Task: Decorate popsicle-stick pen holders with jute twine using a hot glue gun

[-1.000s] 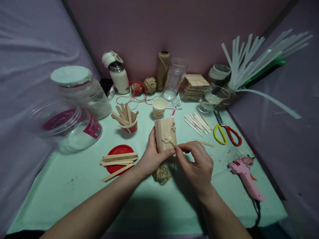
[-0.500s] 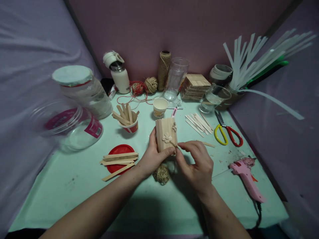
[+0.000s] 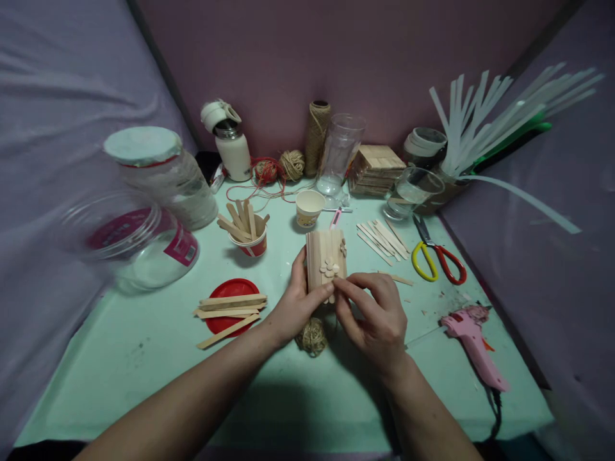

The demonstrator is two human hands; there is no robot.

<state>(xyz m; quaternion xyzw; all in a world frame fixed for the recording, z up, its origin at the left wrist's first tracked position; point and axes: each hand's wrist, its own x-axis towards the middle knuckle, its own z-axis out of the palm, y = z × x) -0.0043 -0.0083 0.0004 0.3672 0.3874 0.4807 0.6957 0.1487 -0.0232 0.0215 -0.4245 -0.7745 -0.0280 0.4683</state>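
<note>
A pale wooden piece made of upright sticks, with small wooden flowers on its face, is held above the middle of the table. My left hand is wrapped round its left side and lower edge, thumb across the front. The thumb and index finger of my right hand press together at its lower right, beside the larger flower. Whether something small is between those fingertips is too hidden to tell. Just below the piece lies a ball of twine.
At the right lie a pink glue gun, scissors and thin sticks. Sticks rest on a red lid at the left, near a stick-filled cup. Behind stand a paper cup, jars, a bottle and stacked wood.
The wooden piece has shifted slightly right and turned in my left hand. My right fingertips have moved a little left, closer against its front. The thin stick-like bit by them no longer shows.
</note>
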